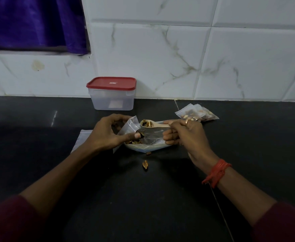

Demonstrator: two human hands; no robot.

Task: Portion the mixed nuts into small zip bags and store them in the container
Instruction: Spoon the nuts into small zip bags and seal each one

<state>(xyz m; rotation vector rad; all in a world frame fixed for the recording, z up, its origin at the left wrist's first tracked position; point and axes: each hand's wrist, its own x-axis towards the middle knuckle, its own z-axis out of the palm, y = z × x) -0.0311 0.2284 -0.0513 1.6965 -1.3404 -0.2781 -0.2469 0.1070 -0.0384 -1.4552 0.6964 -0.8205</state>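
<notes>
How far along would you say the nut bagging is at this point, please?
Done: a few filled small bags lie at the right. In hand: the left hand holds a small zip bag while the right hand brings a spoon of nuts to it. Left: the container has its lid on, and stray nuts lie on the counter.

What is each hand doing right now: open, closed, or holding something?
Left hand: closed, pinching the small zip bag.
Right hand: closed, gripping the spoon.
</notes>
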